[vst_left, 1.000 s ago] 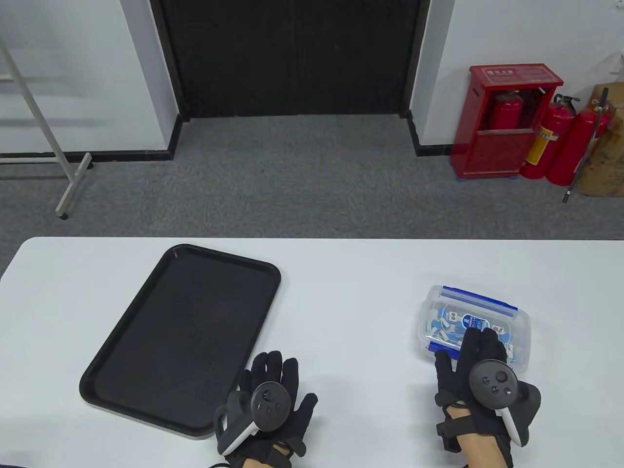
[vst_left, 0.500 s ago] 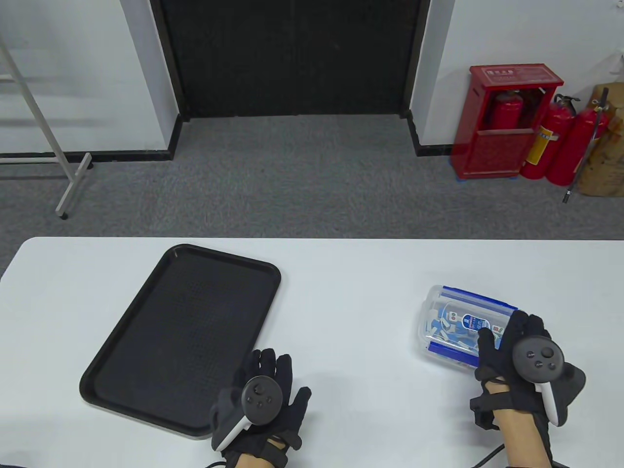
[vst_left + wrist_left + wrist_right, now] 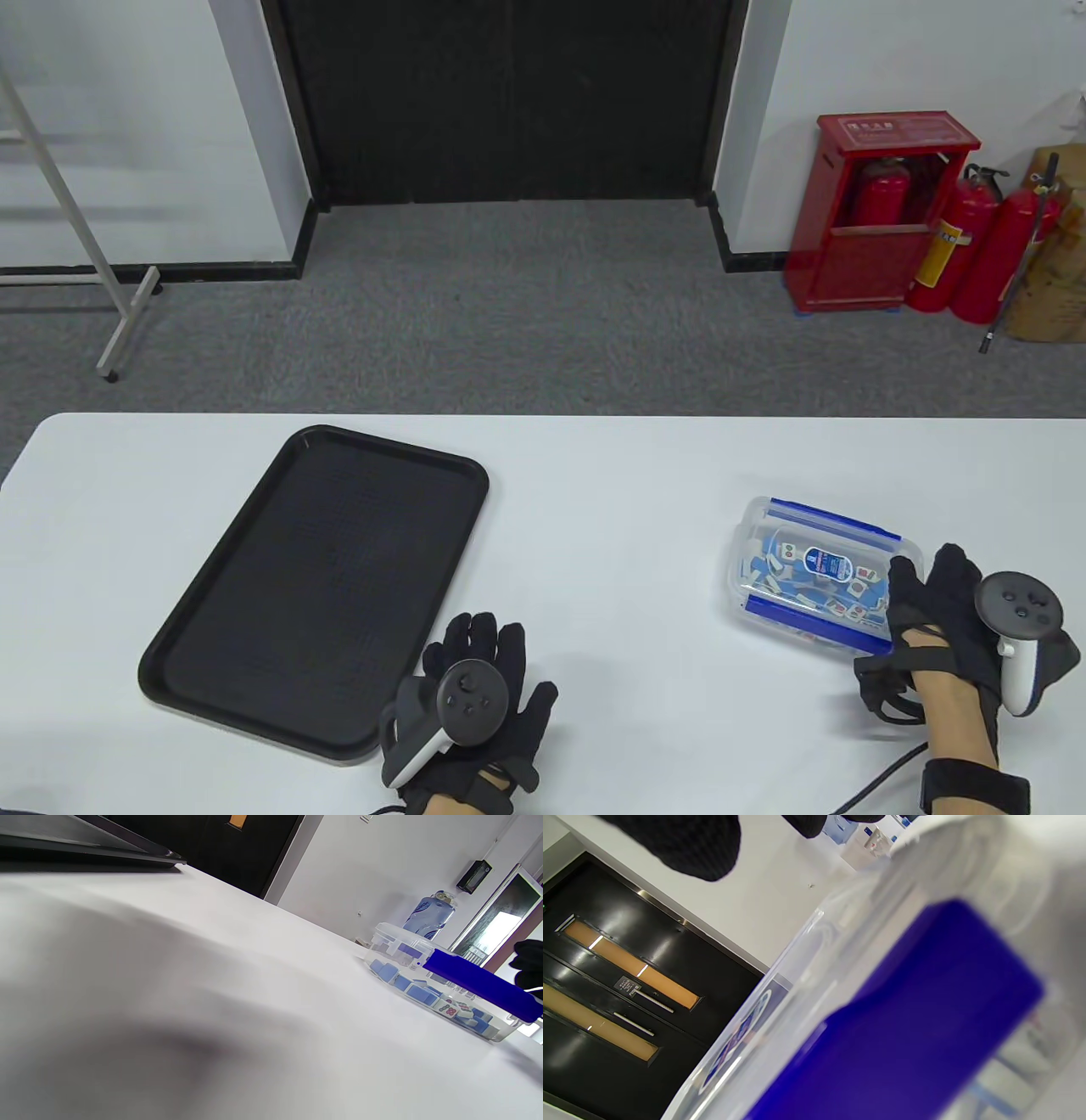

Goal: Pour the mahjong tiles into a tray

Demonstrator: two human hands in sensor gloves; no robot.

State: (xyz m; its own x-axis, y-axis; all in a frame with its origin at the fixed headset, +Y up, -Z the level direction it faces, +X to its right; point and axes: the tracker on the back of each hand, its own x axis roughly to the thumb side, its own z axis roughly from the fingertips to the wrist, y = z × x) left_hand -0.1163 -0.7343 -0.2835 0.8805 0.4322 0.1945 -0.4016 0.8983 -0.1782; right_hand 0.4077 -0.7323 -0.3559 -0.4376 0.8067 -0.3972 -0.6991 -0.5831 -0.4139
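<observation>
While lid stays clipped on clear box (image 3: 819,570) of mahjong tiles (image 3: 785,581) at table's right, nothing poured yet; black tray (image 3: 314,577) sits bare, well apart on left. Right hand (image 3: 933,620) touches box's near-right corner, grip unclear. Left hand (image 3: 475,705) rests flat, fingers spread, beside tray's near corner. Open tabletop (image 3: 611,526) between box and tray

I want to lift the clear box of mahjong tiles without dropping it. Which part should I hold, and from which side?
Probably grip the clear box across its short ends, coming from above. The blue latches run along the long sides, so fingers there might loosen the lid. The right hand already sits at the right end; the left hand could take the other.
</observation>
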